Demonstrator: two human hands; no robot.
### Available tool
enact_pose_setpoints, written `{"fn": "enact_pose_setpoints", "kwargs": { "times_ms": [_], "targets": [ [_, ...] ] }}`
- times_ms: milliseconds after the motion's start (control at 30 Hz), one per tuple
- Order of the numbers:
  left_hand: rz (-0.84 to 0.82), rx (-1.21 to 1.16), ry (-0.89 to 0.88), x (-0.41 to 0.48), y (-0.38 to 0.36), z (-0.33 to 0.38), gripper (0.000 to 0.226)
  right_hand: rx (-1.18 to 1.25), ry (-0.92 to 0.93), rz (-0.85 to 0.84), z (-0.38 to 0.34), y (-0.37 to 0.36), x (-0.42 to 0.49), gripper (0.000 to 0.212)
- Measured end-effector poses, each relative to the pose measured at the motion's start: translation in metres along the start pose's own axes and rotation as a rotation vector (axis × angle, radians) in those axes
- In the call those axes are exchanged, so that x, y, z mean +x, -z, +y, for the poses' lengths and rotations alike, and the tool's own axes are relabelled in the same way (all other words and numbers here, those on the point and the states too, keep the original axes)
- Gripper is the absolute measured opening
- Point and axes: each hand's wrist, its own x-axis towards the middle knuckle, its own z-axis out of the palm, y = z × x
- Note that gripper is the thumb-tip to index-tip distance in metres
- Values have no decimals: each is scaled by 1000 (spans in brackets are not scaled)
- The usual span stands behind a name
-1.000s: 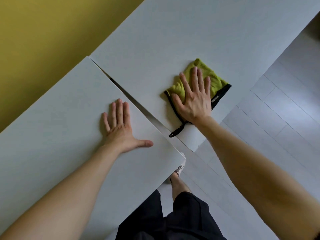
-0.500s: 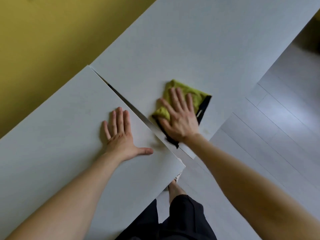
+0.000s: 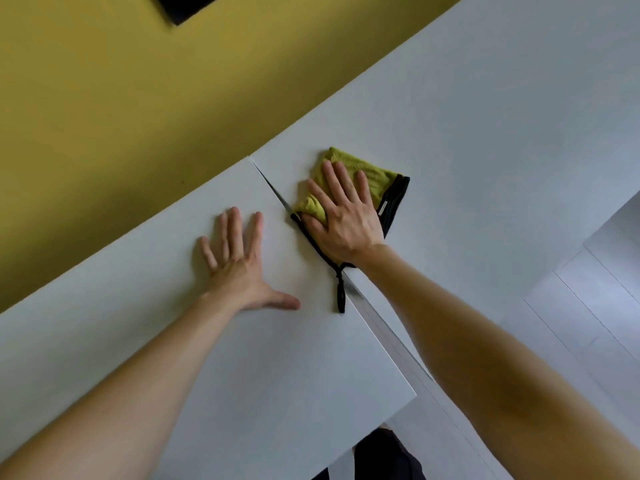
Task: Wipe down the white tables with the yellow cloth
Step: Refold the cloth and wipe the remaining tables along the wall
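Left hand (image 3: pixel 239 268) flat on near white table (image 3: pixel 173 341), fingers spread, thumb out. Right hand (image 3: pixel 343 216) flat, fingers extended, pressing yellow cloth (image 3: pixel 372 174) onto far white table (image 3: pixel 485 133) beside the gap (image 3: pixel 273 192); black cord (image 3: pixel 341 292) trails across it.

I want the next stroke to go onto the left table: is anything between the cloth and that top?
Yes. The gap between the tables runs beside the cloth, and just past it the left hand rests flat on the left table, in the stroke's path. The black loop lies across the gap.
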Motion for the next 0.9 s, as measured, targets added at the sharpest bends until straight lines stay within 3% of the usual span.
{"fn": "enact_pose_setpoints", "kwargs": {
  "times_ms": [100, 200, 533, 800, 900],
  "targets": [
    [-119, -21, -30, 7, 0, 1, 189, -4, 35, 30, 10, 1, -9, 71],
    [-123, -34, -39, 8, 3, 0, 189, -27, 156, 5, 32, 10, -41, 71],
    [-133, -77, -61, 0, 11, 1, 188, -124, 169, -83, 30, 11, -44, 76],
    [-120, -44, 40, -2, 13, 9, 186, -14, 290, -84, -9, 7, 88, 73],
    [-124, -38, 46, -3, 16, 9, 187, 40, 380, -38, 9, 4, 90, 71]
  ]
}}
